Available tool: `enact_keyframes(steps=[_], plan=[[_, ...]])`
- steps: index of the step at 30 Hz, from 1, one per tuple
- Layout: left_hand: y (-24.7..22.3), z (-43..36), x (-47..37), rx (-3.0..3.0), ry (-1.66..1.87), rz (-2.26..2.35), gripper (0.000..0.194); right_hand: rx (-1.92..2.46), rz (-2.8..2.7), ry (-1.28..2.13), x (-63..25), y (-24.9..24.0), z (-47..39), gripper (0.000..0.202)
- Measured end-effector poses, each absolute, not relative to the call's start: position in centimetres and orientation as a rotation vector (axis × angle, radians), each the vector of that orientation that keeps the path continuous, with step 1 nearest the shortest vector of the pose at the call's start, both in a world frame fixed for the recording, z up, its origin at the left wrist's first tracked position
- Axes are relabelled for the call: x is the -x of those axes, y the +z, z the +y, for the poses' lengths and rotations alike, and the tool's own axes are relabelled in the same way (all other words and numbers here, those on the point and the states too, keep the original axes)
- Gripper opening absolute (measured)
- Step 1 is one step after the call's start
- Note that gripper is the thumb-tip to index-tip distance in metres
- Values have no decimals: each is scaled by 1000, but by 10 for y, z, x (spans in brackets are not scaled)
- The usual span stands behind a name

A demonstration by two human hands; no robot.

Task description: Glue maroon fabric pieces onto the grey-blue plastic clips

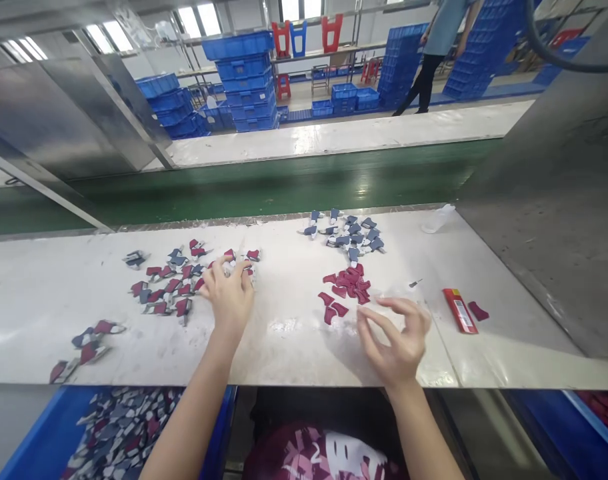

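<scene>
My left hand (228, 293) reaches over the right edge of a spread of small two-part pieces (172, 285), dark red or grey-blue with pale parts. Its thumb and fingers are curved and apart, with pieces just beyond the fingertips; I see none gripped. My right hand (397, 340) hovers above the white table, fingers bent and apart, nothing visible between them. Close to its fingertips lies a heap of flat dark red pieces (351, 283). Behind that heap sits a group of grey-blue pieces (354, 233) with whitish parts.
A red packet (460, 311) and one dark red piece (479, 311) lie at right, near a small metal tip (415, 283). A clear plastic item (438, 219) stands behind. Below the table's front edge is a blue bin (39, 440) of pieces. A metal panel (559, 200) rises at right.
</scene>
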State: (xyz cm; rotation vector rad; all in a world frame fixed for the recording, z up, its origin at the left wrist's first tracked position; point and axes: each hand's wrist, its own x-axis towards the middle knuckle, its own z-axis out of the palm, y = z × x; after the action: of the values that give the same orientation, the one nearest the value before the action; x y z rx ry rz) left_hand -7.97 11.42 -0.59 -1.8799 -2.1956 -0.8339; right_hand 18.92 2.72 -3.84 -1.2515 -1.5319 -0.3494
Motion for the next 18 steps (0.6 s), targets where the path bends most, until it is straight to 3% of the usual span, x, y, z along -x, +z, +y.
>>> enact_keyframes(steps=[4, 10, 15, 18], plan=[[-11, 178, 53, 2354, -790, -2073, 32, 1549, -1225, -479, -198, -47, 24, 13], [-25, 257, -11, 2658, -666, -1978, 38, 1781, -1261, -65, -203, -63, 29, 33], [-19, 251, -19, 2716, -601, -1995, 21, 1755, -1307, 0, -211, -68, 34, 54], [-14, 210, -7, 2769, -571, -2020, 27, 1605, -1276, -25, -209, -66, 33, 54]])
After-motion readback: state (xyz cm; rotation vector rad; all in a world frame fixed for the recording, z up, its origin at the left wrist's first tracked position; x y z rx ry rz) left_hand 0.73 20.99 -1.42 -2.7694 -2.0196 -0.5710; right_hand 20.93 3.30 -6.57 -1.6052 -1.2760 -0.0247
